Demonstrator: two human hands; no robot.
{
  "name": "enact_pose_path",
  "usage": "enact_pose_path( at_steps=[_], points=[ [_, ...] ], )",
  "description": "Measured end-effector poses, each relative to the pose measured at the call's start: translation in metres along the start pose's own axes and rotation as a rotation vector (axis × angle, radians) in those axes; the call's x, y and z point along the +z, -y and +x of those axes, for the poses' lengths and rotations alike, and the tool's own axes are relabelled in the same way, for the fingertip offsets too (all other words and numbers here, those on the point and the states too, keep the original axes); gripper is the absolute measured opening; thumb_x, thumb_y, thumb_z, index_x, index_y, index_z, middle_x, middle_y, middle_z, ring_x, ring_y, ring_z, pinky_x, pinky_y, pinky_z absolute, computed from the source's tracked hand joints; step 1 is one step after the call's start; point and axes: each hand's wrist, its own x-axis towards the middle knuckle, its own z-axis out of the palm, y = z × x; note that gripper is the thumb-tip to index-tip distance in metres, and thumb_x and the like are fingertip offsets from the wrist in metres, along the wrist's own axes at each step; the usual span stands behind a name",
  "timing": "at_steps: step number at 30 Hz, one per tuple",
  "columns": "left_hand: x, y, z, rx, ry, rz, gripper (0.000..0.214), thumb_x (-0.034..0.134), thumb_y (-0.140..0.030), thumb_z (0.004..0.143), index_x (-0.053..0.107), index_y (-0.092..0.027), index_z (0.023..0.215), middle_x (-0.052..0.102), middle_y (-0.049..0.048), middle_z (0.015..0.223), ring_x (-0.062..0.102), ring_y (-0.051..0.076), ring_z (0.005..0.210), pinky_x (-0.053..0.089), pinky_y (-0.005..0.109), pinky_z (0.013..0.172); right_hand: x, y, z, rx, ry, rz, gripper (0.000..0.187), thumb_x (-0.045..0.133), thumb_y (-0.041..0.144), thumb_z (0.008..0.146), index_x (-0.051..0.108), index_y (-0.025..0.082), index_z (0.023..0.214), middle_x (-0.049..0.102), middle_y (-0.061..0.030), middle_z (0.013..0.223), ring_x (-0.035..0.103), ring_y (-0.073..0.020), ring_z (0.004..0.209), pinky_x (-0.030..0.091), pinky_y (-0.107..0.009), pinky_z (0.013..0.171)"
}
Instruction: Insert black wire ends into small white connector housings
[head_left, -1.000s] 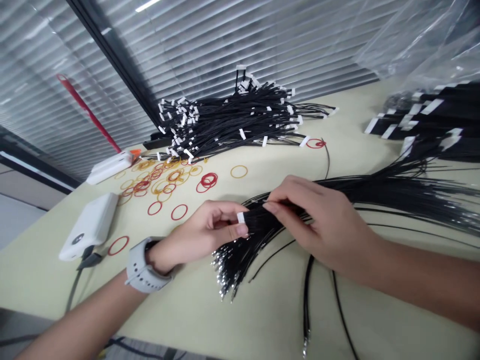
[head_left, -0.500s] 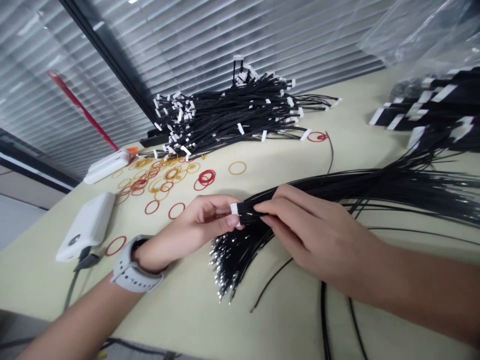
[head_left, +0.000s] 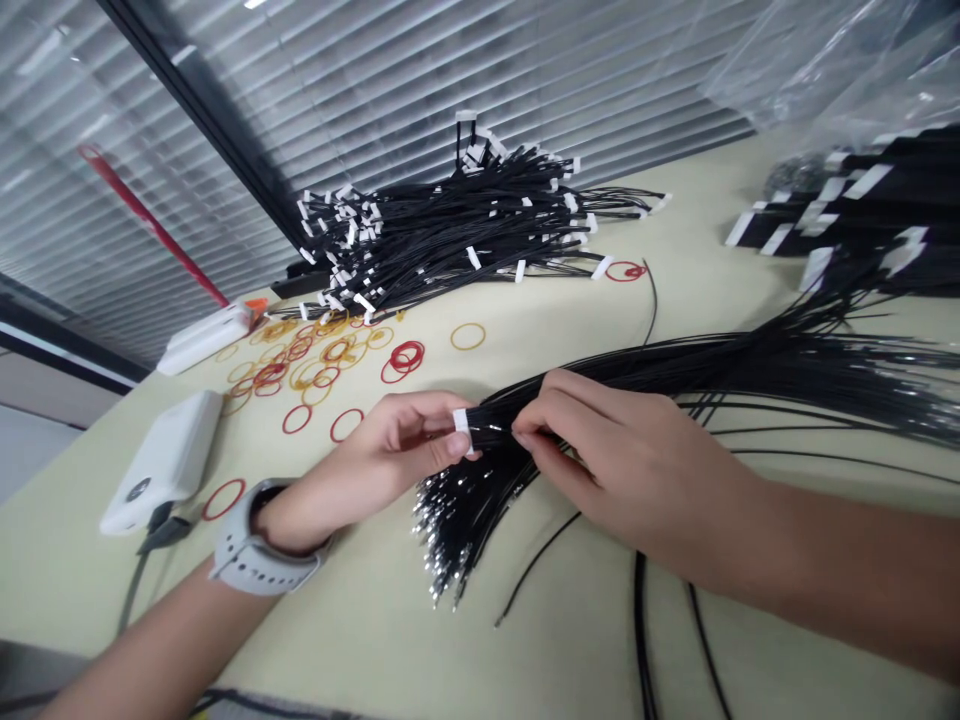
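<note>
My left hand (head_left: 409,440), with a grey watch on its wrist, pinches a small white connector (head_left: 461,428) between thumb and fingers. Black wires run from that connector toward my right hand (head_left: 607,460). Thumb and forefinger of the right hand are pressed together by the wires, just right of the connector; the exact thing between the fingertips is too small to make out, though it looks like a black wire. Beneath both hands lies a thick bundle of black wires (head_left: 465,500) with bare silver terminals fanned out at its left end.
Behind lies a pile of finished-looking black cables with white connectors (head_left: 465,220). Red and yellow rubber bands (head_left: 322,360) are scattered left of it. Two white power banks (head_left: 169,455) lie at the left. More connector cables (head_left: 862,210) and a clear plastic bag (head_left: 832,70) are at the right.
The view has shifted slightly, so everything sits a little further left. My right fingertips have closed more tightly beside the wires; the left hand keeps its pinch on the connector.
</note>
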Motion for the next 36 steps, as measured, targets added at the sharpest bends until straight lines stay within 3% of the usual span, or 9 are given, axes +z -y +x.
enact_pose_path(
  at_steps=[6, 13, 22, 36],
  points=[
    [0.002, -0.003, -0.002, 0.0, -0.018, 0.004, 0.008, 0.054, -0.017, 0.082, 0.061, -0.015, 0.078, 0.056, -0.0003, 0.069, 0.05, 0.009, 0.065, 0.039, 0.018, 0.059, -0.001, 0.001, 0.003, 0.056, 0.01, 0.085, 0.02, 0.039, 0.019, 0.086, 0.055, 0.015, 0.076, 0.052, 0.0002, 0.07, 0.047, -0.0081, 0.053, 0.034, -0.022, 0.047],
    [0.008, 0.0, -0.006, -0.043, -0.03, -0.047, 0.012, 0.058, -0.015, 0.078, 0.063, -0.014, 0.089, 0.063, 0.0022, 0.076, 0.055, 0.01, 0.07, 0.043, 0.018, 0.063, 0.007, -0.001, -0.003, -0.072, 0.004, 0.024, 0.01, 0.045, 0.01, 0.08, 0.052, 0.016, 0.079, 0.049, 0.0009, 0.073, 0.043, -0.0086, 0.053, 0.03, -0.023, 0.045],
    [0.009, -0.003, -0.005, -0.048, 0.014, -0.149, 0.008, 0.058, -0.014, 0.079, 0.065, -0.014, 0.082, 0.062, 0.0002, 0.073, 0.054, 0.007, 0.066, 0.043, 0.013, 0.06, 0.004, 0.001, -0.002, -0.04, -0.027, 0.099, 0.01, 0.045, 0.008, 0.079, 0.051, 0.016, 0.078, 0.047, 0.0015, 0.07, 0.042, -0.0086, 0.053, 0.031, -0.022, 0.046],
    [0.01, -0.001, -0.006, 0.001, 0.021, 0.047, 0.015, 0.057, -0.016, 0.079, 0.067, -0.014, 0.089, 0.06, 0.0012, 0.072, 0.052, 0.01, 0.066, 0.042, 0.018, 0.059, 0.007, -0.001, -0.004, -0.22, -0.044, -0.074, 0.011, 0.049, 0.005, 0.073, 0.053, 0.015, 0.076, 0.045, 0.0002, 0.067, 0.038, -0.0109, 0.05, 0.026, -0.025, 0.041]
  ],
)
